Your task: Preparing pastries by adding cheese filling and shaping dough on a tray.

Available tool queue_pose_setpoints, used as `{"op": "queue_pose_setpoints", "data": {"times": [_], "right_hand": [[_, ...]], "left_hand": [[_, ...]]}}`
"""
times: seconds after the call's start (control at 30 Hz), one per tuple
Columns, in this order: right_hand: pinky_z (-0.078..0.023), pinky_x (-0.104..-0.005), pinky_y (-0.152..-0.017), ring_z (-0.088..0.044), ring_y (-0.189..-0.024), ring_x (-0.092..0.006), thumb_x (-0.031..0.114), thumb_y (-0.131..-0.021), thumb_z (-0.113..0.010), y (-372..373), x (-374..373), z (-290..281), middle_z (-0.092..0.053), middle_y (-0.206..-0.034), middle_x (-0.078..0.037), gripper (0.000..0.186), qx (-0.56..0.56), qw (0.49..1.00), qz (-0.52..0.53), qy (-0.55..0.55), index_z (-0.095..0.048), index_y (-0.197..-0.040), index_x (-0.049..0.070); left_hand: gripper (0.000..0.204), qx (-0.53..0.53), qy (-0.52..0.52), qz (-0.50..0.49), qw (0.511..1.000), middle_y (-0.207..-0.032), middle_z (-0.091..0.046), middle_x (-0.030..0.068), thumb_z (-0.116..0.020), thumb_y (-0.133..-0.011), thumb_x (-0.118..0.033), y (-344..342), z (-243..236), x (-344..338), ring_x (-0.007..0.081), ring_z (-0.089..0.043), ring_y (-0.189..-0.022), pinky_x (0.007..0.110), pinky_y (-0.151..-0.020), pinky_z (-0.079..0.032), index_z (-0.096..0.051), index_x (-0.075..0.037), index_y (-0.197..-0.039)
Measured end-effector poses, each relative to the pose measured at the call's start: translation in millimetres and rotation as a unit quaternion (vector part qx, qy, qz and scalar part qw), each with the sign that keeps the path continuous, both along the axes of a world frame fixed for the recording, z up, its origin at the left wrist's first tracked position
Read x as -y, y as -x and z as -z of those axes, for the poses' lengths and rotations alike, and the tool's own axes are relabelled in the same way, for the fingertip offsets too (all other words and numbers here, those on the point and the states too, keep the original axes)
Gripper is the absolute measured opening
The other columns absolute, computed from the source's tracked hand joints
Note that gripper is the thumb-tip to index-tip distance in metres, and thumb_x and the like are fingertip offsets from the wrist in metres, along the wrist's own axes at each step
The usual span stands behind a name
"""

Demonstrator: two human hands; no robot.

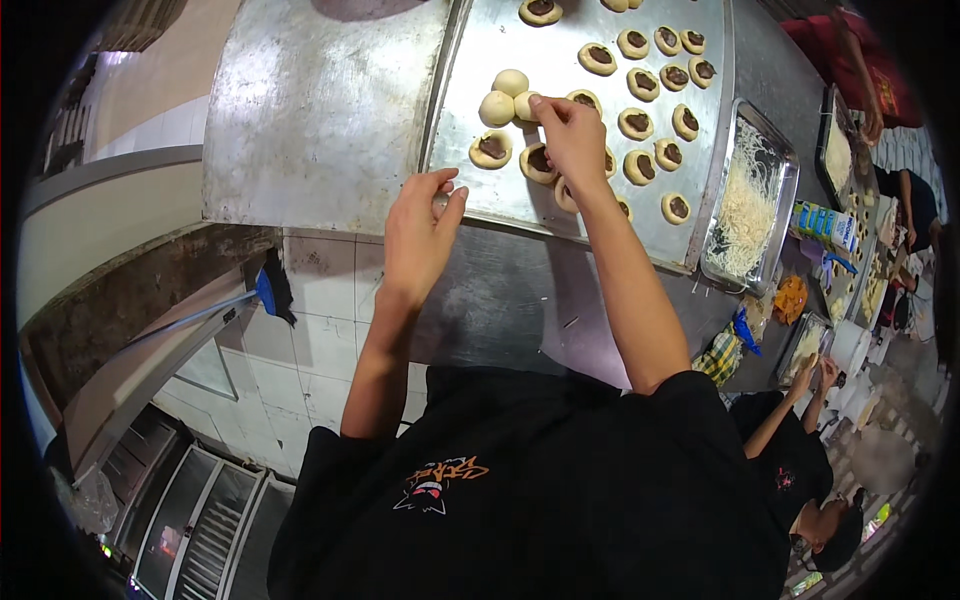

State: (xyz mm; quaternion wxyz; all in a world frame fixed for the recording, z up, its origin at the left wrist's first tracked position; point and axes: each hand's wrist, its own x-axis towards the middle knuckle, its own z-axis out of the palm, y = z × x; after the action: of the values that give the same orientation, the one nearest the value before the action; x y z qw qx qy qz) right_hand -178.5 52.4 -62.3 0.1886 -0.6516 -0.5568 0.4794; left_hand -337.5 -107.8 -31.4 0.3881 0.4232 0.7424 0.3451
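Observation:
My right hand (574,138) reaches over a metal baking tray (480,45), thumb and fingertips closed on a pale dough ball (525,106). That ball touches two other smooth balls, one at its left (497,108) and one behind (511,82). Around them lie several flattened dough rounds with dark brown filling, such as the one in front (491,149). Some rounds are partly hidden beneath my right hand and wrist. Off the tray's near left corner hovers my left hand (424,222), fingers bent and thumb apart, with nothing visibly held.
A bare metal sheet (325,110) adjoins the tray on the left. At right stands a steel pan (793,170) of pale shreds (745,205). Beyond it, co-workers' hands (815,374) work among more trays. A blue broom (268,290) leans at lower left.

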Motion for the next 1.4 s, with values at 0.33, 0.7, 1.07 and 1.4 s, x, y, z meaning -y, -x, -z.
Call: {"op": "queue_pose_setpoints", "data": {"times": [0.33,0.7,1.07,1.4], "right_hand": [[-0.050,-0.0288,-0.067,-0.066,-0.077,-0.0126,0.037,-0.095,-0.065,-59,40,-30,-0.071,-0.083,-0.010,0.040,0.019,0.994,-0.002,-0.108,-0.071,-0.110,0.000],[-0.048,-0.0285,-0.064,-0.063,-0.072,-0.0142,0.018,-0.088,-0.072,-240,147,-43,-0.070,-0.086,-0.007,0.023,0.105,0.980,0.009,-0.170,-0.072,-0.108,0.005],[-0.049,-0.0440,-0.069,-0.061,-0.084,-0.0324,0.023,-0.090,-0.061,-208,216,27,-0.061,-0.091,-0.009,0.015,0.057,0.870,-0.417,-0.256,-0.063,-0.092,0.008],[-0.051,-0.0409,-0.075,-0.065,-0.085,-0.0297,0.017,-0.092,-0.062,-293,149,-19,-0.065,-0.094,-0.014,0.016,-0.032,0.981,-0.098,-0.166,-0.066,-0.102,0.005]], "left_hand": [[0.027,-0.321,0.011,0.044,0.946,-0.102,-0.066,0.0131,-0.069,-0.088,-0.017,-21,33,-33,0.0315,-0.066,-0.090,0.041,-0.075,-0.052,-0.070,-0.004,-0.111],[0.020,0.399,-0.130,-0.167,0.892,-0.116,-0.066,0.0110,-0.060,-0.099,-0.012,-43,26,-33,0.0227,-0.063,-0.112,0.035,-0.096,-0.053,-0.062,0.002,-0.113],[0.030,0.628,-0.130,-0.178,0.747,-0.127,-0.060,0.0172,-0.050,-0.103,-0.022,-146,-49,-8,0.0328,-0.058,-0.121,0.049,-0.110,-0.045,-0.052,-0.001,-0.125],[0.038,0.643,-0.044,-0.191,0.740,-0.137,-0.056,0.0217,-0.050,-0.103,-0.030,-225,-35,4,0.0316,-0.057,-0.123,0.047,-0.104,-0.047,-0.050,-0.003,-0.129]]}}
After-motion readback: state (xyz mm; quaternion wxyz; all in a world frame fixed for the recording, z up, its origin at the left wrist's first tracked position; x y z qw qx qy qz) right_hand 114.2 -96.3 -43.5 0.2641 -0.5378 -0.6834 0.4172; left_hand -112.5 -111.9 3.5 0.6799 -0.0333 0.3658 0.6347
